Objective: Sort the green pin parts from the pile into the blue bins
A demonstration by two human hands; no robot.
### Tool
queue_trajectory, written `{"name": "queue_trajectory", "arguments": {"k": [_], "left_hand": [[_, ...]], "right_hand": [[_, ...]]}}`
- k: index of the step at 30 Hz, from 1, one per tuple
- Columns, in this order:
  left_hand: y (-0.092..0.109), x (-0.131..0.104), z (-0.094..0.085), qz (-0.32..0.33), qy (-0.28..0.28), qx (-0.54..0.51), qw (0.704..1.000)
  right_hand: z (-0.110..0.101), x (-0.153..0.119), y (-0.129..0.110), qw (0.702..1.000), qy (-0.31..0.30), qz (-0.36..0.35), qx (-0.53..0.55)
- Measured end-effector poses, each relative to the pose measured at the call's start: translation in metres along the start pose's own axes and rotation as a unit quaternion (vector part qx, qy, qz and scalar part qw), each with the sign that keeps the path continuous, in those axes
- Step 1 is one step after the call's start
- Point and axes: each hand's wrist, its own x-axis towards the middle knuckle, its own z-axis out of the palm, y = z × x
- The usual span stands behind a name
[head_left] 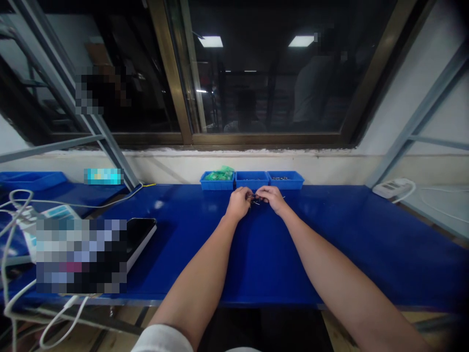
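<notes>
Over the blue tabletop, my left hand (240, 203) is closed, its fingers curled round a small, thin metal piece (251, 196). Close beside it on the right, my right hand (271, 195) pinches at small dark and shiny parts between the two hands, too small to name. Thin shiny bits show just below the fingertips. Behind the hands stand three blue bins in a row: the left bin (217, 185) holds green plastic packets (222, 174), the middle bin (251, 185) has contents I cannot make out, and the right bin (287, 185) holds small metal parts (280, 178).
On the left of the blue table (190, 244) lies a dark-screened device (141, 232) near white cables (78, 320) and a power strip. A white socket box (394, 187) sits at the far right. Metal frame posts (117, 159) rise at both sides before a window.
</notes>
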Motion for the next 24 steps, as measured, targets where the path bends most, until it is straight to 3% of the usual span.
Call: {"name": "queue_trajectory", "arguments": {"k": [5, 13, 16, 21, 24], "left_hand": [[-0.004, -0.001, 0.001, -0.022, 0.003, -0.013, 1.000], [-0.006, 0.001, -0.004, -0.099, 0.052, 0.056, 0.992], [-0.005, 0.002, -0.005, -0.111, 0.055, 0.072, 0.990], [-0.007, 0.002, -0.006, -0.141, 0.058, 0.092, 0.984], [-0.006, 0.002, -0.008, -0.155, 0.046, 0.104, 0.981]], "right_hand": [[-0.003, 0.002, 0.001, 1.000, 0.026, -0.001, -0.013], [-0.022, 0.010, 0.005, 0.962, 0.219, -0.019, -0.159], [-0.031, 0.016, 0.006, 0.953, 0.265, -0.037, -0.141], [-0.041, 0.022, 0.006, 0.966, 0.258, 0.004, -0.023], [-0.047, 0.020, 0.005, 0.955, 0.292, 0.014, -0.043]]}}
